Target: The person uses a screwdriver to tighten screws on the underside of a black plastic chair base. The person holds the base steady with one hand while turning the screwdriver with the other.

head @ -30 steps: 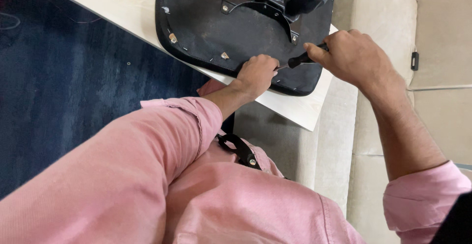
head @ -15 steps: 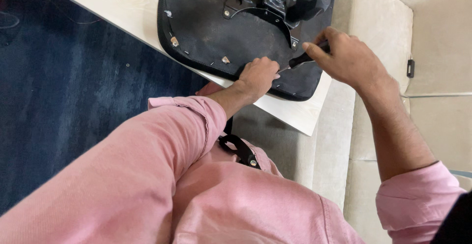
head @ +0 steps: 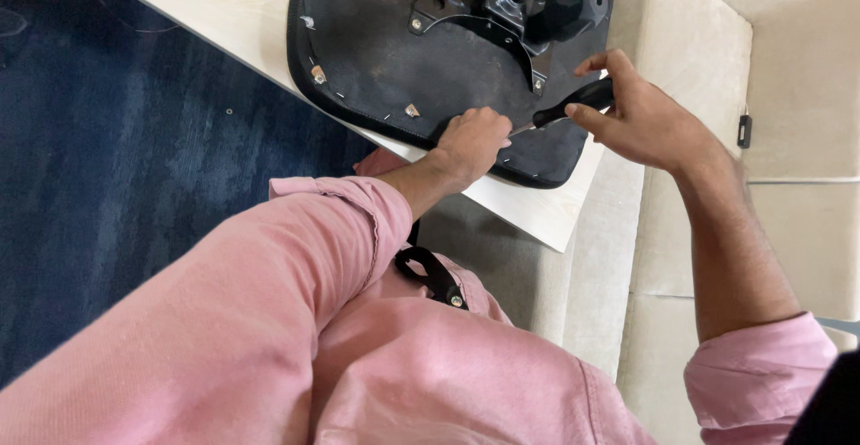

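An upturned black chair seat (head: 385,60) lies on a pale wooden table (head: 224,6), its metal mounting plate (head: 484,6) facing up. My left hand (head: 470,145) rests closed on the seat's near edge, fingers pressed to the fabric by the tool's tip. My right hand (head: 640,122) grips the black handle of a screwdriver (head: 569,106), whose thin shaft points left toward my left hand. Several staples and small metal tabs show along the seat's rim.
Dark blue carpet (head: 116,140) lies left of the table. A beige cushioned sofa (head: 770,113) sits to the right and below the table's corner. A black strap with a buckle (head: 434,275) hangs on my pink shirt.
My right hand has shifted slightly and re-angled the screwdriver, its handle now lifted higher. My left hand stays at the seat's edge.
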